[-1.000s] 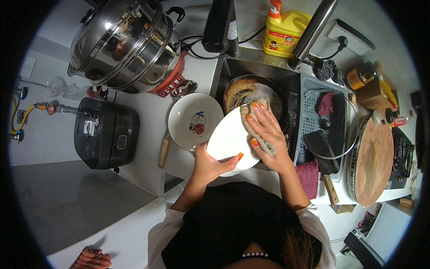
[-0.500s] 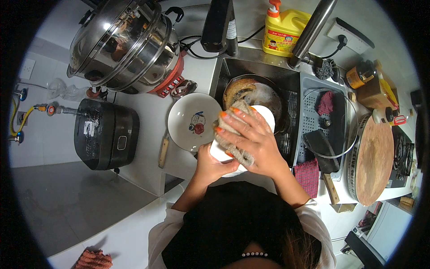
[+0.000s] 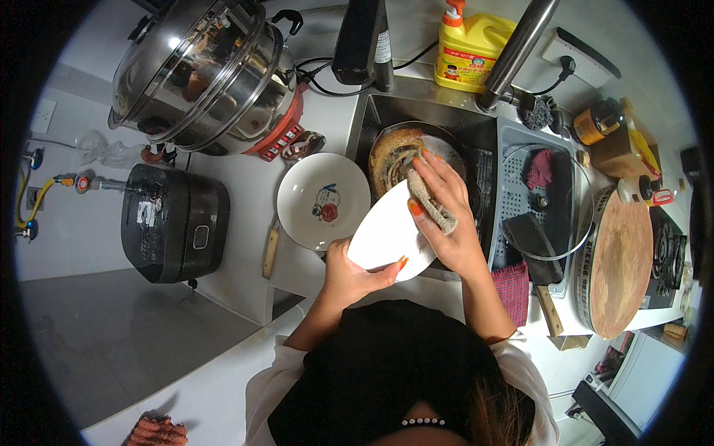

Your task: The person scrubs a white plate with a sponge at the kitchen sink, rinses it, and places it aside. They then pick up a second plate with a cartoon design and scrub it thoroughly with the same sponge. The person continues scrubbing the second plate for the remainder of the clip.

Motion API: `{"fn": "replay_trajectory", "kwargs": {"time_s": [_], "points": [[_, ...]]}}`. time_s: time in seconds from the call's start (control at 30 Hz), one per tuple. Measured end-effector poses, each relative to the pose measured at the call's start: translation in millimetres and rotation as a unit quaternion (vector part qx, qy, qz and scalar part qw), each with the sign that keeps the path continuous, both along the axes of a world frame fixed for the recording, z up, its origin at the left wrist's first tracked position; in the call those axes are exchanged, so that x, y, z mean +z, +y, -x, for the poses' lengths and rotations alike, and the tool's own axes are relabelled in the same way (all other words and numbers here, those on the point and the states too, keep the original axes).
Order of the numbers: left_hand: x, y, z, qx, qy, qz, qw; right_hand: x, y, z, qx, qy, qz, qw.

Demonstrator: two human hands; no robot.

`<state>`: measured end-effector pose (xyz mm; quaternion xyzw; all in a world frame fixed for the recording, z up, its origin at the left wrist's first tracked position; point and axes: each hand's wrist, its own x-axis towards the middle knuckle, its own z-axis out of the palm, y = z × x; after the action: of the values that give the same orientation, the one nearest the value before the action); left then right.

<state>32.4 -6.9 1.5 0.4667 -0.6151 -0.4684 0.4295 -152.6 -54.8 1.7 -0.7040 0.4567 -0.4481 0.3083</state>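
Note:
Tilted over the near edge of the sink is a white bowl [image 3: 385, 236]. My left hand [image 3: 357, 273] grips its near left rim, thumb laid across the white surface. A folded beige cloth [image 3: 430, 199] is in my right hand [image 3: 455, 232], pressed against the bowl's far right rim. Behind the bowl, a pan [image 3: 398, 143] with browned, soapy-looking contents sits in the dark sink [image 3: 372, 111]. Just left of my hands, a second white bowl [image 3: 301, 212] with a flower print stands on the counter.
A steamer pot [image 3: 201, 82] and a black rice cooker [image 3: 178, 223] stand at left. A yellow pump bottle [image 3: 470, 56] is by the tap [image 3: 513, 63]. Right of the sink, a grey drain basket [image 3: 513, 137] carries a glass lid and a cleaver [image 3: 537, 253], beside a round wooden chopping board [image 3: 623, 260].
My right hand has slid right with the cloth, from across the bowl to its right rim. The bowl has turned and tilted, showing more white surface. My left hand keeps its place.

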Motion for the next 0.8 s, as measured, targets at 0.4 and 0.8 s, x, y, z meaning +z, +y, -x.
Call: {"fn": "replay_trajectory", "kwargs": {"time_s": [0.4,0.8], "points": [[-5.9,1.2,-2.9,0.087,-0.020,0.075,0.993,-23.9,-6.3,4.4,-0.029,-0.127,-0.080,0.988],[-11.1,3.3,0.5,0.163,0.006,0.139,0.977,-44.6,5.3,-9.2,-0.071,-0.314,-0.144,0.936]]}}
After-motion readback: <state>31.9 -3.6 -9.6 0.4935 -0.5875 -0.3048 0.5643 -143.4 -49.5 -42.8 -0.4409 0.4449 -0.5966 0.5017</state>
